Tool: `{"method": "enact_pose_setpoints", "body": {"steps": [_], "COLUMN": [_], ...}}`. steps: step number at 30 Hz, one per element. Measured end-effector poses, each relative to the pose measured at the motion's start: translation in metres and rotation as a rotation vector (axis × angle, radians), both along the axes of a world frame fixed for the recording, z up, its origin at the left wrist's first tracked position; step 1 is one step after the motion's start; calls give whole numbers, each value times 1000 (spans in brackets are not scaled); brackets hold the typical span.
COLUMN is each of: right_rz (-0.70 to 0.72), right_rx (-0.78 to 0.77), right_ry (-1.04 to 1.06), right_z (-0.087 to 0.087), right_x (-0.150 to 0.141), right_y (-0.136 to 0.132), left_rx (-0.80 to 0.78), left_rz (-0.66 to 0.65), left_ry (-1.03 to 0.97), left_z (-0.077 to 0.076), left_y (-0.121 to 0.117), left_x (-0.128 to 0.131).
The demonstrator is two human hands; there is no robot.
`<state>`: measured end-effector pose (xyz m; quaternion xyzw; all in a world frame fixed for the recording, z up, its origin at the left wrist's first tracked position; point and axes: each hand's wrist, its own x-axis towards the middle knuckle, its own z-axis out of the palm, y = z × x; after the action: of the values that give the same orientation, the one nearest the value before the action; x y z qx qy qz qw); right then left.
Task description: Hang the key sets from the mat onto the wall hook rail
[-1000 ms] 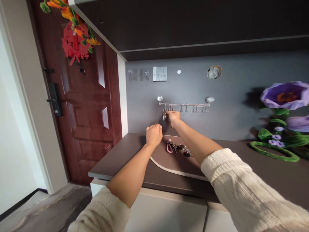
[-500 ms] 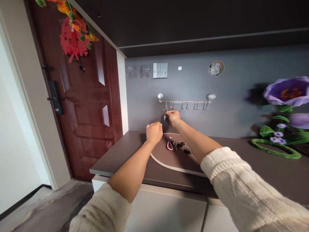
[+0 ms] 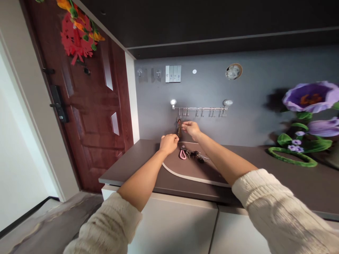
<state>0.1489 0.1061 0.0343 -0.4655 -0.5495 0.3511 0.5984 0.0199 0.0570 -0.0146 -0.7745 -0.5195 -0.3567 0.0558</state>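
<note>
Head view, as seen from the room.
Rail [image 3: 203, 108]: on the wall [image 3: 156, 102]; hanging keys [image 3: 178, 122] and brown fob [image 3: 179, 130] below its left end, presumably kept off the counter [image 3: 127, 165].
Right hand [image 3: 191, 129]: fingertips narrowly set, just beside the fob; contact, I cannot tell.
Left hand [image 3: 168, 143]: curled near the fob's lower end, perhaps steadying; grip hidden.
Mat [image 3: 188, 173]: under loose keys [image 3: 188, 154], likely sparing the surface.

**Pale at left, black overhead**

From here the left wall [image 3: 21, 158] glows palest; the shelf [image 3: 212, 21] above sinks near black. Glare patches the door [image 3: 92, 141]. The purple flower [image 3: 292, 100] throws shadow leftward. Small keys [image 3: 188, 153] blur; edges stretch.
</note>
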Motion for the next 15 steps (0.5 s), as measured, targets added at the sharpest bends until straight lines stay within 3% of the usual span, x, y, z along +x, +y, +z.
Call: {"method": "enact_pose_setpoints", "body": {"steps": [9,15], "right_rz": [59,-2], "right_rx": [56,175], "right_ry": [-142,-256], "right_z": [-16,-39], "right_x": [23,44], "right_y": [-48,-54], "left_rx": [-323,-440], "left_rz": [-85,-120], "left_ry": [1,9], "left_z": [-7,-11], "left_y": [-2,0], "left_x": [4,7]}}
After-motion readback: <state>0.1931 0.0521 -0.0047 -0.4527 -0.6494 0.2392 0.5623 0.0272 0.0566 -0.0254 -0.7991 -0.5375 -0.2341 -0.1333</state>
